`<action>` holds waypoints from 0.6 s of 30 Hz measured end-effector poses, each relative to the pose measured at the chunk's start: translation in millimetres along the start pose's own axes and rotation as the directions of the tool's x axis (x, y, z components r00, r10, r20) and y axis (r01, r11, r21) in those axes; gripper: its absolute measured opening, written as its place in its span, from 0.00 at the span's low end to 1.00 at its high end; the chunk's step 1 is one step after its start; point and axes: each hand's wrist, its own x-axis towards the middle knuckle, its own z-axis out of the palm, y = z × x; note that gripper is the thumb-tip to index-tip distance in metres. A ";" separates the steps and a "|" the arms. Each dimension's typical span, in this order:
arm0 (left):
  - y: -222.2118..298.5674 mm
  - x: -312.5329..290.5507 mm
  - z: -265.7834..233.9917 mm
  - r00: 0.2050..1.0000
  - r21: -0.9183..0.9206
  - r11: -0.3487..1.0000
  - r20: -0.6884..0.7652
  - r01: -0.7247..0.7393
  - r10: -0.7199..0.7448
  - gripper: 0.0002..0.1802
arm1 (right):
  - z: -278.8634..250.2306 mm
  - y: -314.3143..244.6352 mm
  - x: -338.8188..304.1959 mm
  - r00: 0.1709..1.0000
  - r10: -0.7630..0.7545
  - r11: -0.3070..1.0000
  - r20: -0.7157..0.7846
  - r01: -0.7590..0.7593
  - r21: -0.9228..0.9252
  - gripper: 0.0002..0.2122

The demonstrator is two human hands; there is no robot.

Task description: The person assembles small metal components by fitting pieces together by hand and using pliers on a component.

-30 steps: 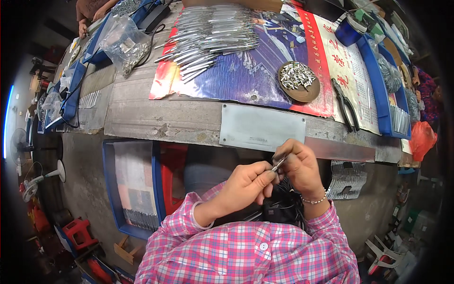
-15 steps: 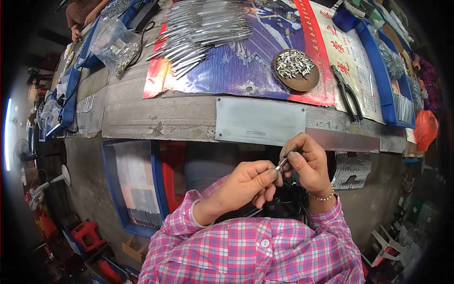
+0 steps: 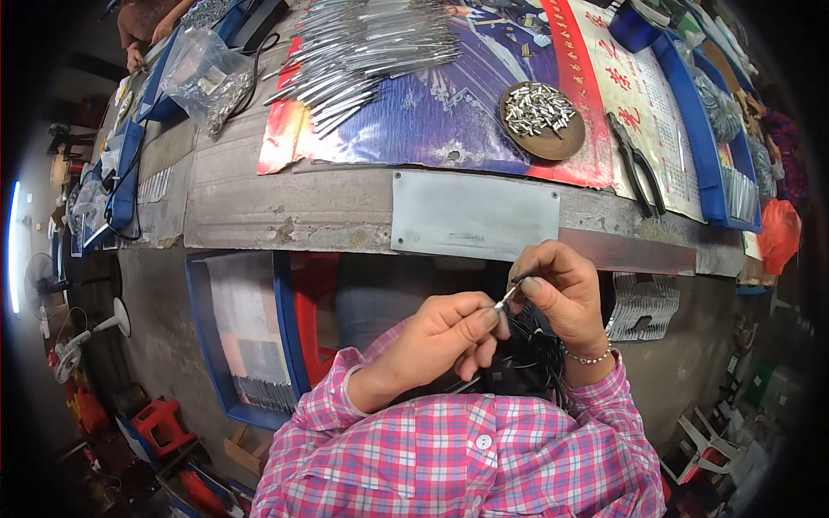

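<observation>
In front of my chest, below the bench edge, both hands meet over a small silvery metal piece. My left hand is closed, pinching this piece between thumb and index finger. My right hand is closed too, thumb against index finger on a thin dark piece that runs toward the silvery one; its kind is too small to tell. Beyond them, a brown round dish on the bench holds many short silvery metal pieces. Long thin silvery rods lie in a heap at the far middle.
Black-handled pliers lie right of the dish. A pale metal plate is fixed at the bench edge. Blue trays stand at right, and another blue tray sits below at left. A plastic bag lies far left; a co-worker's hand is behind.
My hands have drawn slightly apart, the left shifting a little left, and more of the thin piece between them shows. The view has tilted slightly.
</observation>
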 end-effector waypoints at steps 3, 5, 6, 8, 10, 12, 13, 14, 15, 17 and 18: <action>-1.1 -0.9 0.5 1.000 -0.009 1.000 0.015 0.020 -0.020 0.15 | 2.7 0.0 0.7 1.000 0.013 1.000 0.015 -0.013 -0.028 0.05; -1.5 -2.5 0.1 0.999 0.011 1.000 0.022 0.025 -0.025 0.15 | 2.9 -0.2 -1.6 0.999 -0.004 0.995 0.036 0.007 -0.102 0.05; -1.8 -2.7 0.1 0.999 0.008 1.000 0.021 0.024 -0.024 0.15 | 3.5 -0.1 -3.0 0.998 -0.021 0.984 0.059 0.031 -0.175 0.05; -2.9 -2.0 0.5 0.999 0.015 1.000 0.044 0.015 -0.015 0.14 | 7.9 4.1 -5.0 0.998 -0.053 0.980 0.045 0.060 -0.189 0.05; -5.4 -4.1 0.2 0.998 0.033 0.999 0.048 0.031 -0.033 0.14 | 8.7 4.9 -2.1 0.996 -0.086 0.975 0.035 0.091 -0.204 0.05; -9.4 -6.4 -0.4 0.998 0.052 0.998 0.050 0.046 -0.049 0.14 | 3.1 2.4 9.5 0.940 -0.184 0.970 -0.287 0.221 0.103 0.08; -12.2 -7.5 -0.7 0.998 0.025 0.999 0.051 0.041 -0.042 0.14 | -5.1 0.7 12.4 0.913 -0.208 0.967 -0.350 0.245 0.066 0.08; -13.6 -8.4 -1.0 0.998 -0.001 0.999 0.053 0.036 -0.036 0.15 | -3.6 -1.4 11.9 0.926 -0.193 0.973 -0.326 0.223 0.057 0.08; -12.2 -9.2 -1.8 0.998 -0.003 0.999 0.051 0.034 -0.034 0.15 | -1.2 -3.9 10.8 0.937 -0.179 0.978 -0.301 0.202 0.047 0.08; -9.0 -8.7 -3.5 1.000 -0.035 0.999 -0.007 0.029 -0.029 0.15 | 2.4 -0.4 6.0 0.978 -0.104 0.994 -0.181 0.105 -0.005 0.07; -9.8 -8.2 -3.9 1.000 -0.037 0.999 -0.004 0.026 -0.026 0.15 | 5.0 1.1 3.9 0.998 -0.019 0.998 -0.064 0.014 -0.068 0.05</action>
